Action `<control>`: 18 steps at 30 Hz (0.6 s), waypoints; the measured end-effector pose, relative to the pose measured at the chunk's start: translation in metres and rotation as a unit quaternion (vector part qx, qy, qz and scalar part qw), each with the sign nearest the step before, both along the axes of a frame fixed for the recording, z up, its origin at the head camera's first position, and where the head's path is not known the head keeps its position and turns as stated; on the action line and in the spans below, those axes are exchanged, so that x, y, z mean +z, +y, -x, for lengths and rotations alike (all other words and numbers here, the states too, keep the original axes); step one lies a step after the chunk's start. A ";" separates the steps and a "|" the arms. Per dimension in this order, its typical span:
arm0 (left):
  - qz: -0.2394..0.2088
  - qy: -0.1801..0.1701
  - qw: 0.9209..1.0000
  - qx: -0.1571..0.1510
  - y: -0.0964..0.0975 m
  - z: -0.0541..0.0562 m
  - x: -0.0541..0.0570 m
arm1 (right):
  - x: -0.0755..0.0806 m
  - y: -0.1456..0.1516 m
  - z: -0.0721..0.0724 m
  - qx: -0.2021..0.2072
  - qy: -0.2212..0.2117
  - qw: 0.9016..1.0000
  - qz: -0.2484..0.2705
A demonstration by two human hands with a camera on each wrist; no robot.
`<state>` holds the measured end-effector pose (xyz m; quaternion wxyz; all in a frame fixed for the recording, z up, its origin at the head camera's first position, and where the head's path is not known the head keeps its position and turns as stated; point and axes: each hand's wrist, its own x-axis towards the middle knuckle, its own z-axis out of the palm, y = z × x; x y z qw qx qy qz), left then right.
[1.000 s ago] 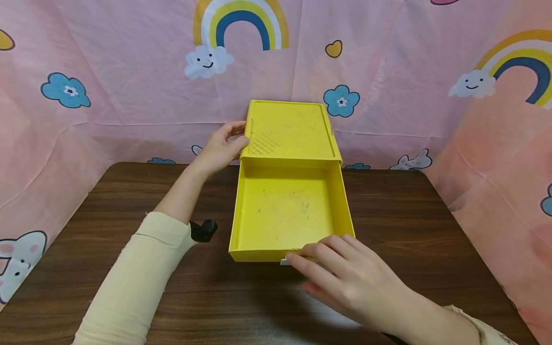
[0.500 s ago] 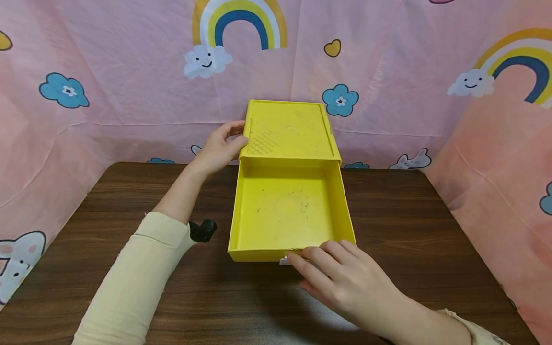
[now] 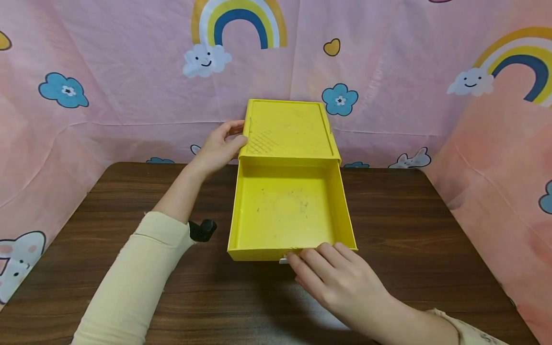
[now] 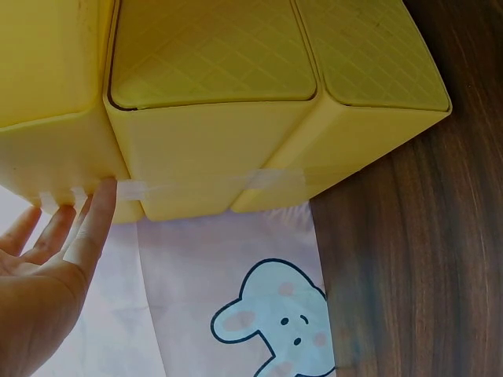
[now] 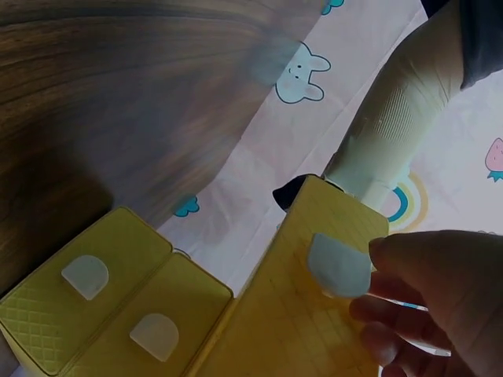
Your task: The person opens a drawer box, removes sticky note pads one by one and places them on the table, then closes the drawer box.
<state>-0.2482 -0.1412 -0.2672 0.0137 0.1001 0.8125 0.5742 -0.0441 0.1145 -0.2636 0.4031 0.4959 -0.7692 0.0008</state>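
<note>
A yellow drawer cabinet (image 3: pixel 293 128) stands against the back cloth with its top drawer (image 3: pixel 284 211) pulled far out. Nothing lies inside apart from dark scuff marks. My left hand (image 3: pixel 222 146) rests on the cabinet's left side, thumb at the top edge; in the left wrist view its fingers (image 4: pixel 94 224) reach fairly straight to the side wall. At the drawer's front, my right hand (image 3: pixel 340 282) has its fingers bent at the rim. A digit touches the edge of the white handle (image 5: pixel 338 265) in the right wrist view.
Two lower drawer fronts with white handles (image 5: pixel 86 276) show beneath the pulled-out one. The dark wooden table (image 3: pixel 401 225) carries the cabinet near its back edge. Pink patterned cloth (image 3: pixel 388 72) closes off the back and sides. A black wrist camera (image 3: pixel 202 231) sits on the left wrist.
My right hand has shifted slightly left and closer in at the drawer front. The drawer and my left hand hold almost the same position.
</note>
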 end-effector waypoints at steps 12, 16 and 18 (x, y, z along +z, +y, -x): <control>0.004 -0.001 1.000 0.002 0.001 0.000 0.001 | -0.006 -0.006 0.003 -0.014 0.025 1.000 0.005; 0.007 -0.004 1.000 0.001 0.001 0.000 0.001 | -0.009 -0.007 0.004 -0.020 0.033 0.999 0.009; 0.009 -0.005 1.000 0.001 0.000 -0.001 0.001 | -0.011 -0.008 0.004 -0.022 0.037 0.999 0.011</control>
